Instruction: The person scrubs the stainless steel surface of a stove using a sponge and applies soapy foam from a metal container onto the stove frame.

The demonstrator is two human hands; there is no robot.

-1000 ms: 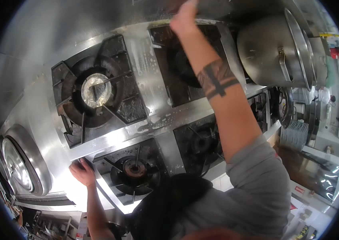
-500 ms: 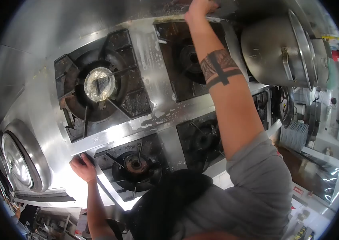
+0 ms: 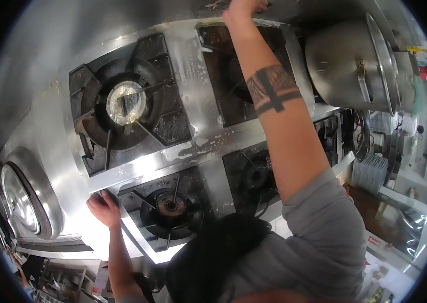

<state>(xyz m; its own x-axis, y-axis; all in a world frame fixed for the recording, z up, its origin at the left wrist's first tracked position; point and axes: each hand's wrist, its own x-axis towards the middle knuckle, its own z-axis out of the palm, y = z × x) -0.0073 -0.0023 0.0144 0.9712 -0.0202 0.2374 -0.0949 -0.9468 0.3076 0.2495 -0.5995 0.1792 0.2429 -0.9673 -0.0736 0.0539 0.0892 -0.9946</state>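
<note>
My left hand (image 3: 104, 209) rests on the steel stove top (image 3: 208, 184), beside the front left burner (image 3: 171, 204), with its fingers apart and slightly bent. Stretched over the back right burner (image 3: 213, 76), my right arm reaches the steel back panel (image 3: 122, 15). There my right hand (image 3: 243, 9) is closed against the panel, cut by the top edge of the view; what its fingers hold is hidden. Whitish wet streaks and suds lie on the steel between the burners. The back left burner (image 3: 126, 104) has crumpled foil around its centre.
Large steel pots (image 3: 342, 65) stand at the right of the stove. Round steel lids (image 3: 19, 199) sit at the left. Beyond the pots are a stack of plates (image 3: 369, 170) and a counter. Black iron grates with raised bars cover the burners.
My right hand has shifted a little to the left along the back panel, and the forearm has swung with it. The left hand stays in place.
</note>
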